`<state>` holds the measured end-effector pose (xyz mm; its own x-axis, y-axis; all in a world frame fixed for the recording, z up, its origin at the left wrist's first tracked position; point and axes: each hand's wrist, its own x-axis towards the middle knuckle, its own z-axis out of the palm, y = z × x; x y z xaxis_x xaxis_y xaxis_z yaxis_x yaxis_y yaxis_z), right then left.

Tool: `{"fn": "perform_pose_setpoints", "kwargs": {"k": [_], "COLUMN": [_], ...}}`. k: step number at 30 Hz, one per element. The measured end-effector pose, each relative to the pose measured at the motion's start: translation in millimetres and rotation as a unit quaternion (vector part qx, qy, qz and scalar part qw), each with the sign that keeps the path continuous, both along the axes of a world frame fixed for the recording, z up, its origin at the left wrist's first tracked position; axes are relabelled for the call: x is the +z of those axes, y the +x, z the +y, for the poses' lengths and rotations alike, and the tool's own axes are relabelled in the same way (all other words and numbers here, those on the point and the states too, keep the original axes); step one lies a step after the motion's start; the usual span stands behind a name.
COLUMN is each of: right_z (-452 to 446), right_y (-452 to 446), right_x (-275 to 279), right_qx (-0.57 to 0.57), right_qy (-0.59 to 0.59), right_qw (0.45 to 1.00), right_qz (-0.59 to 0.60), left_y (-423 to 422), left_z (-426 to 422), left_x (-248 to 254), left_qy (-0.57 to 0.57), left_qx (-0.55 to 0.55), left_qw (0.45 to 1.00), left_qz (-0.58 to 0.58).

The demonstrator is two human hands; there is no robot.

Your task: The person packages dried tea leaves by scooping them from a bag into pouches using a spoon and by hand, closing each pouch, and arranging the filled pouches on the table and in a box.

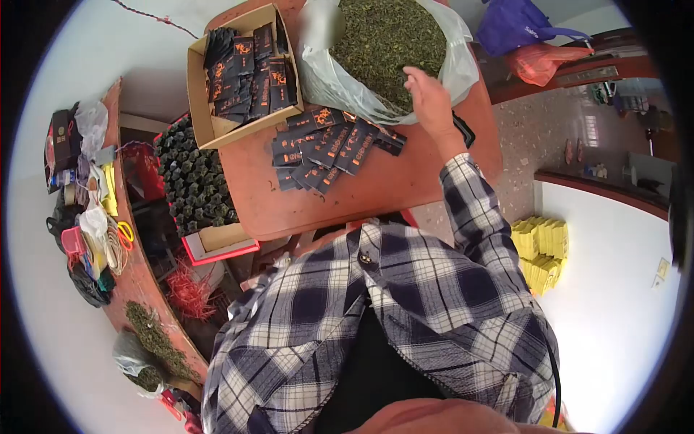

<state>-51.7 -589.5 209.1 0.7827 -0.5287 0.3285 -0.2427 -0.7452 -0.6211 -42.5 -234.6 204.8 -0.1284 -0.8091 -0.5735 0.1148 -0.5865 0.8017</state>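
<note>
My right hand (429, 98) reaches over the near right side of a large clear plastic bag (459, 54) full of loose, dried green tea leaves (387, 43). Its fingers are bunched and curled at the edge of the leaves; whatever they hold, if anything, is too small to make out. My left hand is out of sight. Just left of the bag's near side, black packets (332, 148) with orange print lie in a loose pile. A cardboard box (210, 134) holds more such packets. Beside my right wrist shows a dark object (465, 132), partly hidden.
The reddish-brown table (361, 199) bears the bag, box and pile. Left of it, a red-edged box (224, 242) contains several dark, lumpy bundles (191, 170). A cluttered side shelf (119, 289) runs along the left wall. Yellow packs (538, 249) are stacked at right.
</note>
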Motion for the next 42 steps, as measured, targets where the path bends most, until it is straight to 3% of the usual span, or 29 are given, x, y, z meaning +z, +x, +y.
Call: {"fn": "perform_pose_setpoints", "kwargs": {"k": [1, 2, 5, 6, 10, 14, 21, 31, 42], "right_z": [-1, 4, 2, 7, 0, -17, -39, -68, -50], "right_y": [6, 8, -5, -2, 9, 20, 10, 4, -17], "right_x": [-3, -7, -13, -2, 26, 24, 16, 65, 87], "right_qx": [0.013, 0.006, 0.018, -0.032, -0.125, -0.105, 0.028, 0.002, -0.029], "right_qy": [-0.04, 0.09, 0.138, 0.227, 0.212, 0.111, 0.086, 0.22, 0.269], "right_qw": [0.999, 0.993, 0.989, 0.973, 0.969, 0.988, 0.99, 0.971, 0.961], "right_qz": [0.021, 0.07, 0.043, 0.026, 0.001, -0.021, 0.105, 0.09, 0.053], "left_y": [1, 3, 6, 9, 17, 14, -44, -94, -116], "left_z": [7, 14, 33, 41, 70, 75, 1, -58, -43], "left_x": [-6, -13, -23, -28, -47, -67, -126, -215, -246], "left_qy": [0.009, 0.019, 0.041, 0.048, 0.074, 0.092, 0.12, 0.186, 0.192], "left_qx": [-0.003, -0.004, -0.01, -0.01, -0.001, 0.019, 0.064, 0.105, 0.109], "left_qw": [1.0, 1.0, 0.999, 0.999, 0.997, 0.995, 0.988, 0.969, 0.968], "left_qz": [-0.002, -0.003, -0.008, -0.009, -0.023, -0.035, -0.078, -0.125, -0.12]}}
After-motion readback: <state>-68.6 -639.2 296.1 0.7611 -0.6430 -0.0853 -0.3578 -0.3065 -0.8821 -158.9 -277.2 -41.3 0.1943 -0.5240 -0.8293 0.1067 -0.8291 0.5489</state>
